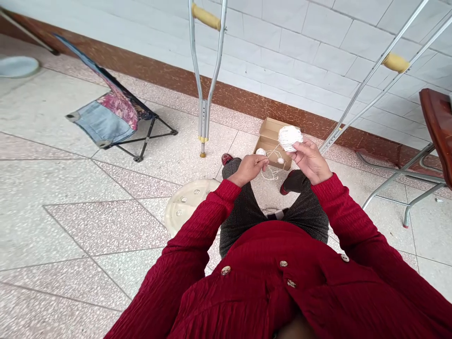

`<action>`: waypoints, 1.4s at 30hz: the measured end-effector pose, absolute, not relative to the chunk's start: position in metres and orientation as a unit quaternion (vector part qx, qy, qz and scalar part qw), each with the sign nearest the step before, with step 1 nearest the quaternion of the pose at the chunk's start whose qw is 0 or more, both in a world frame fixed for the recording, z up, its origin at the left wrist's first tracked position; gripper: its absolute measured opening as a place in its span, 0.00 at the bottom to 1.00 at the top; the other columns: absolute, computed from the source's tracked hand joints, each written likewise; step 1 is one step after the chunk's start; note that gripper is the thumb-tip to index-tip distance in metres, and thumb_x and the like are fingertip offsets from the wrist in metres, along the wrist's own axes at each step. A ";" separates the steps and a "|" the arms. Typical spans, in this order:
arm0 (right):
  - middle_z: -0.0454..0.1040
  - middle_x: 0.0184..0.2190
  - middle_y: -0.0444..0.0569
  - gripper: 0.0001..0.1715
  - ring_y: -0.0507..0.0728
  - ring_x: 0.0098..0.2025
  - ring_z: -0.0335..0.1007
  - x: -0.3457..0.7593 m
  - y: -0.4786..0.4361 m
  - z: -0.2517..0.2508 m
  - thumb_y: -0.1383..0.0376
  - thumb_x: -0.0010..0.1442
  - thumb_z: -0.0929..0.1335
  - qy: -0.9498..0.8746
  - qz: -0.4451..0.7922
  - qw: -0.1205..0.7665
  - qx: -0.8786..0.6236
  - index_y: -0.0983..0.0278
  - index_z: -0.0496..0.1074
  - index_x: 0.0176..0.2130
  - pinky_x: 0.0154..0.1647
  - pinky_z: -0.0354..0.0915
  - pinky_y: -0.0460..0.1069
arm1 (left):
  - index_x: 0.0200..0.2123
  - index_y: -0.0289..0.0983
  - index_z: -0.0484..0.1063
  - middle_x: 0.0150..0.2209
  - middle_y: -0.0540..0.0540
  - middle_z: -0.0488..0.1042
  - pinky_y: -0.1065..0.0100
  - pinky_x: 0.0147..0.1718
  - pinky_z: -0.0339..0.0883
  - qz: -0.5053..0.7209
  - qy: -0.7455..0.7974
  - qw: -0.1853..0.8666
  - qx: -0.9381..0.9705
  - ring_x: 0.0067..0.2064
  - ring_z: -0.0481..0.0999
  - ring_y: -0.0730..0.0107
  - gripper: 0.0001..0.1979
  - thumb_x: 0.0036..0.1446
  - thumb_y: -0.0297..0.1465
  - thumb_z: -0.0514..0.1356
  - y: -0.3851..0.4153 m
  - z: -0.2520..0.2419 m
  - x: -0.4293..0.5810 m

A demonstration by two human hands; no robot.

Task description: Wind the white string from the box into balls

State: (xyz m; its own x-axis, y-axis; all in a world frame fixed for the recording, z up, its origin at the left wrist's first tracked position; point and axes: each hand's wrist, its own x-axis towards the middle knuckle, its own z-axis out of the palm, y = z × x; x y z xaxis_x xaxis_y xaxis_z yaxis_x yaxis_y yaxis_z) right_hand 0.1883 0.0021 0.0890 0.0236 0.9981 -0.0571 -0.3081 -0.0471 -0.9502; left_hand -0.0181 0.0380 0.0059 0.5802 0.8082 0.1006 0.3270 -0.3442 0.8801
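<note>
In my right hand [311, 161] is a white ball of yarn [290, 137], gripped at its lower right side between thumb and fingers. My left hand [251, 168] is closed in a pinch on the thin yarn strand [270, 178], whose loops hang by the fingertips. Below both hands an open cardboard box [271, 126] lies on the floor between my feet. Loose cream yarn and a small white clump [280, 160] show at its front. Another white rounded piece [261, 151] shows just above my left hand, partly hidden by it.
A crutch [204, 113] leans on the tiled wall ahead, and a second crutch [367, 84] leans to the right. A folding stool with a back [106, 122] stands at left. A round cream plastic lid or stool top [187, 202] is by my left leg. A metal-legged chair [438, 136] stands at right.
</note>
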 end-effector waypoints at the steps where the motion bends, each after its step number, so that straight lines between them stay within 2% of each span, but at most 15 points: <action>1: 0.78 0.46 0.47 0.28 0.55 0.44 0.75 0.187 0.003 0.091 0.56 0.48 0.78 -0.411 0.571 0.564 -0.432 0.57 0.75 0.48 0.43 0.77 0.51 | 0.23 0.36 0.70 0.27 0.48 0.74 0.67 0.38 0.61 0.272 0.366 0.439 0.774 0.32 0.71 0.69 0.20 0.65 0.36 0.52 0.039 0.005 -0.018; 3: 0.77 0.48 0.47 0.30 0.57 0.45 0.74 0.192 0.010 0.091 0.56 0.49 0.78 -0.451 0.524 0.575 -0.438 0.56 0.73 0.51 0.44 0.76 0.52 | 0.24 0.35 0.72 0.27 0.48 0.74 0.67 0.38 0.61 0.273 0.346 0.436 0.784 0.33 0.71 0.69 0.19 0.66 0.36 0.53 0.036 0.006 -0.018; 6: 0.75 0.50 0.48 0.31 0.59 0.48 0.73 0.208 0.027 0.082 0.58 0.49 0.78 -0.529 0.376 0.582 -0.490 0.56 0.72 0.52 0.46 0.74 0.55 | 0.25 0.36 0.74 0.27 0.49 0.73 0.67 0.39 0.62 0.271 0.301 0.418 0.813 0.33 0.72 0.69 0.18 0.66 0.35 0.54 0.026 0.017 -0.015; 8: 0.75 0.49 0.51 0.28 0.60 0.46 0.72 0.217 0.033 0.072 0.62 0.50 0.77 -0.593 0.265 0.522 -0.553 0.59 0.73 0.50 0.47 0.72 0.56 | 0.25 0.36 0.74 0.27 0.49 0.73 0.67 0.41 0.63 0.268 0.278 0.403 0.830 0.34 0.72 0.69 0.18 0.67 0.34 0.54 0.022 0.027 -0.014; 11: 0.75 0.47 0.54 0.22 0.63 0.45 0.71 0.219 0.026 0.054 0.68 0.52 0.73 -0.686 0.161 0.350 -0.618 0.61 0.76 0.48 0.47 0.69 0.58 | 0.26 0.37 0.74 0.27 0.50 0.74 0.65 0.46 0.64 0.256 0.260 0.364 0.857 0.34 0.72 0.69 0.17 0.67 0.33 0.55 0.028 0.040 -0.016; 13: 0.76 0.46 0.53 0.22 0.63 0.45 0.71 0.215 0.016 0.044 0.70 0.51 0.72 -0.732 0.183 0.262 -0.602 0.61 0.77 0.47 0.47 0.68 0.57 | 0.27 0.37 0.75 0.27 0.50 0.76 0.62 0.52 0.62 0.248 0.265 0.324 0.874 0.33 0.72 0.69 0.15 0.66 0.32 0.56 0.038 0.044 -0.018; 15: 0.76 0.43 0.51 0.22 0.62 0.43 0.72 0.212 0.005 0.036 0.70 0.49 0.74 -0.741 0.310 0.234 -0.548 0.61 0.78 0.46 0.45 0.68 0.55 | 0.30 0.38 0.76 0.29 0.51 0.78 0.59 0.57 0.59 0.248 0.277 0.290 0.882 0.34 0.73 0.69 0.12 0.65 0.30 0.57 0.048 0.044 -0.019; 19: 0.77 0.41 0.47 0.26 0.57 0.42 0.74 0.213 -0.010 0.036 0.65 0.46 0.79 -0.603 0.602 0.302 -0.427 0.60 0.76 0.46 0.44 0.70 0.53 | 0.32 0.38 0.78 0.32 0.49 0.80 0.60 0.56 0.61 0.253 0.280 0.298 0.877 0.37 0.75 0.68 0.10 0.64 0.30 0.58 0.058 0.036 -0.017; 24: 0.75 0.54 0.47 0.43 0.58 0.48 0.74 0.213 -0.018 0.059 0.63 0.42 0.81 -0.470 0.665 0.433 -0.386 0.54 0.72 0.56 0.39 0.75 0.50 | 0.32 0.36 0.80 0.33 0.47 0.80 0.67 0.43 0.65 0.268 0.313 0.438 0.799 0.38 0.76 0.66 0.12 0.64 0.32 0.58 0.048 0.025 -0.012; 26: 0.74 0.56 0.47 0.43 0.59 0.49 0.74 0.213 -0.014 0.066 0.62 0.41 0.81 -0.448 0.651 0.469 -0.393 0.54 0.72 0.56 0.39 0.76 0.50 | 0.30 0.34 0.80 0.33 0.46 0.80 0.67 0.43 0.66 0.274 0.312 0.503 0.758 0.38 0.77 0.67 0.14 0.64 0.35 0.58 0.042 0.021 -0.011; 28: 0.76 0.53 0.47 0.36 0.58 0.48 0.74 0.214 -0.009 0.070 0.61 0.42 0.81 -0.433 0.621 0.508 -0.412 0.55 0.75 0.52 0.41 0.76 0.51 | 0.28 0.34 0.78 0.32 0.45 0.80 0.66 0.44 0.67 0.294 0.305 0.558 0.714 0.38 0.78 0.67 0.17 0.64 0.38 0.59 0.036 0.019 -0.010; 32: 0.78 0.48 0.45 0.26 0.56 0.45 0.75 0.219 0.002 0.073 0.59 0.47 0.79 -0.428 0.544 0.564 -0.449 0.56 0.76 0.47 0.42 0.77 0.50 | 0.35 0.34 0.76 0.26 0.47 0.78 0.64 0.46 0.69 0.329 0.285 0.641 0.632 0.39 0.81 0.64 0.17 0.64 0.43 0.59 0.026 0.012 -0.011; 35: 0.78 0.47 0.45 0.21 0.56 0.45 0.75 0.221 0.009 0.070 0.58 0.50 0.77 -0.438 0.496 0.581 -0.473 0.56 0.76 0.45 0.43 0.76 0.50 | 0.37 0.34 0.75 0.25 0.47 0.77 0.64 0.45 0.69 0.306 0.268 0.641 0.651 0.37 0.81 0.65 0.19 0.65 0.45 0.58 0.024 0.008 -0.013; 39: 0.78 0.47 0.48 0.22 0.58 0.45 0.74 0.221 0.023 0.056 0.58 0.51 0.76 -0.498 0.376 0.567 -0.538 0.58 0.75 0.46 0.43 0.74 0.54 | 0.33 0.35 0.75 0.24 0.48 0.77 0.65 0.43 0.69 0.251 0.238 0.621 0.703 0.35 0.79 0.67 0.19 0.67 0.43 0.55 0.020 0.014 -0.013; 42: 0.76 0.45 0.50 0.24 0.58 0.42 0.72 0.218 0.027 0.044 0.62 0.50 0.75 -0.595 0.251 0.482 -0.592 0.60 0.74 0.48 0.41 0.72 0.54 | 0.30 0.35 0.74 0.24 0.49 0.76 0.66 0.42 0.68 0.235 0.238 0.600 0.727 0.35 0.79 0.68 0.18 0.68 0.38 0.53 0.018 0.027 -0.011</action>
State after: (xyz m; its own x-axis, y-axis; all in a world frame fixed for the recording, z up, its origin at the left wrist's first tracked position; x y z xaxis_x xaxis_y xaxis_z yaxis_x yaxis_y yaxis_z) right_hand 0.2177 0.0270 0.0439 0.1659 0.9469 0.2754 0.4628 0.1718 -0.8696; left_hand -0.0111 0.0178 0.0267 0.7766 0.6274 0.0567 0.0631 -0.1670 0.9839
